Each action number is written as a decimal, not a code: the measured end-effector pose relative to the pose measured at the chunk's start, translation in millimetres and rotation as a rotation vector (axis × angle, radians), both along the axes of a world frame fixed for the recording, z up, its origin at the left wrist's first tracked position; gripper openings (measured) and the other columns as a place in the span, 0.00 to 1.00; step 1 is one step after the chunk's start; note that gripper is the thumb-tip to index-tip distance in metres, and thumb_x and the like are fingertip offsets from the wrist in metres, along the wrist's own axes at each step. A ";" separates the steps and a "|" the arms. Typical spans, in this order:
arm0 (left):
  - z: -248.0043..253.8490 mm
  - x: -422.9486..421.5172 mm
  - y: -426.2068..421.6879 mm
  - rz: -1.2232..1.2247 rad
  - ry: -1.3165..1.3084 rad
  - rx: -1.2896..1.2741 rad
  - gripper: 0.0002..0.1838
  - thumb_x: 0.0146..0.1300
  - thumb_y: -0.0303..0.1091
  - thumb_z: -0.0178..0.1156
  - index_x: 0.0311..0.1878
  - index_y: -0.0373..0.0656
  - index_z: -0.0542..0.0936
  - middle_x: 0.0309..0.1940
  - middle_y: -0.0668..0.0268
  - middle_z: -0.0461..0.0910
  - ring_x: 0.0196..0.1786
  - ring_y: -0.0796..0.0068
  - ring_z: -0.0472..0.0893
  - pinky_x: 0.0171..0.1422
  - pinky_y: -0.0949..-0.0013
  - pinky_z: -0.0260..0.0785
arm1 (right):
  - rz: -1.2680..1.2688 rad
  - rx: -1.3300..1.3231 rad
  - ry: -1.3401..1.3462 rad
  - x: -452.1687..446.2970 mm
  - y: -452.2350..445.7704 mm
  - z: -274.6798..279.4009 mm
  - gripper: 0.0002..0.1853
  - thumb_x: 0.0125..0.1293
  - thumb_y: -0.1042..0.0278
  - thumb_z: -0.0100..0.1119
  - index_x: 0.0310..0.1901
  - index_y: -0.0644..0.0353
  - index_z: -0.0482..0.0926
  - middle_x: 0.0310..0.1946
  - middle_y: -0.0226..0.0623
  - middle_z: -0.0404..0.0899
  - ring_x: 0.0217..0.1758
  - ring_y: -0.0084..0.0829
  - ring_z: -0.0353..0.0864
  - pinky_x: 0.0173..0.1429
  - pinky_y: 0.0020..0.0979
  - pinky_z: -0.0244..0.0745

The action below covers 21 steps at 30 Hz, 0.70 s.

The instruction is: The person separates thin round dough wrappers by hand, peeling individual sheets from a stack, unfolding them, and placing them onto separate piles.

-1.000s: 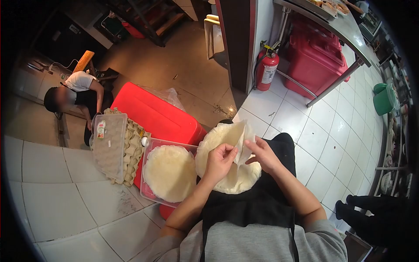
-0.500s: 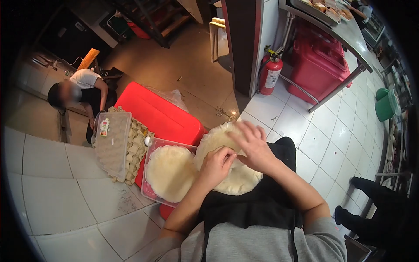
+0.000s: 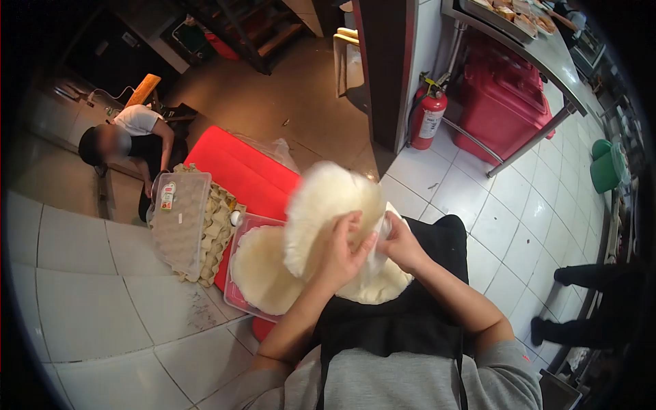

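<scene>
A thin, pale round sheet [image 3: 328, 212], blurred at its edge, is raised over the lap, tilted to the left. My left hand [image 3: 348, 253] holds it from the near side, fingers against its surface. My right hand [image 3: 402, 244] pinches a thin translucent piece [image 3: 377, 256] at the sheet's right side. Beneath both hands, more pale round sheets [image 3: 376, 287] lie on the black apron. Another pale round sheet [image 3: 263, 273] rests in a clear plastic container [image 3: 236, 301] on the left, partly covered by the raised one.
A red box [image 3: 239, 171] stands beyond the container, beside egg trays [image 3: 219, 219] under a clear lid [image 3: 181, 219]. Another person [image 3: 140, 123] crouches at the left. A fire extinguisher [image 3: 428, 119] and red bin [image 3: 502, 102] are at the upper right; someone's dark-clad legs [image 3: 588, 301] show at right.
The round sheet has come up off the lap and leftward with my left hand. My right hand has gone from spread fingers to a pinch at the translucent piece.
</scene>
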<state>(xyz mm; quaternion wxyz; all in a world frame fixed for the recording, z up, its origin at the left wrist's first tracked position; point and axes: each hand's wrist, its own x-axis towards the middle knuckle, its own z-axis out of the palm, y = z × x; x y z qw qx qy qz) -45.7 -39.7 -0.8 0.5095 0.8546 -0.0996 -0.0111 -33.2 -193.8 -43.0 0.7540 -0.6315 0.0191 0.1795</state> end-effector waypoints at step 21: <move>-81.1 7.8 47.6 0.261 0.007 0.173 0.09 0.63 0.30 0.60 0.31 0.34 0.78 0.19 0.60 0.76 0.21 0.75 0.73 0.28 0.66 0.65 | -0.029 -0.175 0.157 -9.9 -28.9 -46.0 0.14 0.67 0.73 0.50 0.53 0.66 0.72 0.38 0.42 0.82 0.38 0.28 0.83 0.42 0.29 0.78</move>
